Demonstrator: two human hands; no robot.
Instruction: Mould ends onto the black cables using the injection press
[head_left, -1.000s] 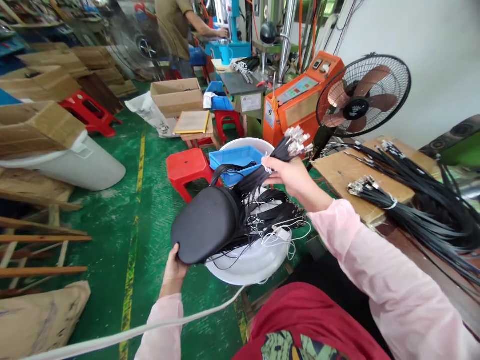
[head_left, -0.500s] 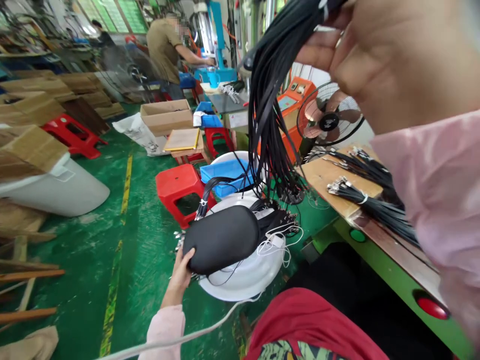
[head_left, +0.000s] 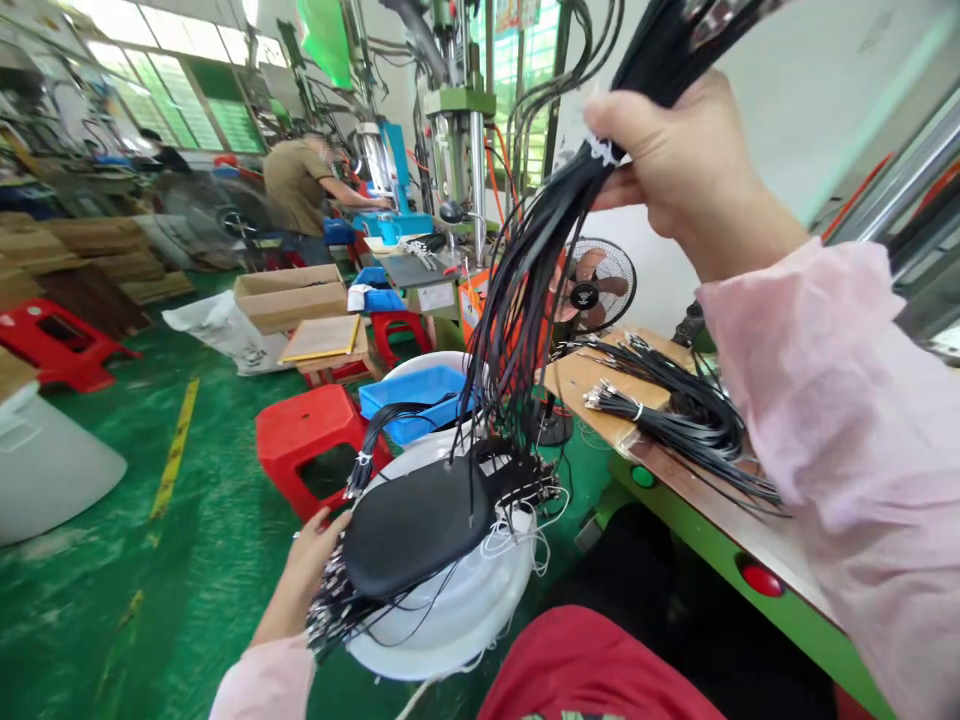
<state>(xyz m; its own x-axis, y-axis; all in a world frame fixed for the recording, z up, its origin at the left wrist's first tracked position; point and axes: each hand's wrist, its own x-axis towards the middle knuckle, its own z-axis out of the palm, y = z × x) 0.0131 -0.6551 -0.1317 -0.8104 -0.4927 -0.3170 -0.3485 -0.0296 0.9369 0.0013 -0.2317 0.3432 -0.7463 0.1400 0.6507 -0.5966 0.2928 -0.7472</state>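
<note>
High at the right, my right hand [head_left: 675,170] is closed round a bundle of black cables [head_left: 525,250]. A white tie [head_left: 602,150] binds it beside my thumb, and the loose strands hang down over the tub. My left hand [head_left: 307,560] is at the left edge of a black oval case [head_left: 420,525], fingers partly stretched out and the thumb beside the rim. The case lies over cables with metal ends [head_left: 330,600] on a white round tub [head_left: 450,630]. A white cord [head_left: 517,535] lies loosely beside the case.
On the green-edged bench at right lie tied black cables [head_left: 675,420]. A blue bin [head_left: 412,400] and red stool [head_left: 311,430] stand beyond the tub. Farther back are a fan [head_left: 592,290], a cardboard box [head_left: 289,295] and a person [head_left: 296,190] at a machine.
The view has tilted upward and turned right. My right hand and its cable bundle show more fully, with the tie now visible. My left thumb has slid off the case's top to its edge.
</note>
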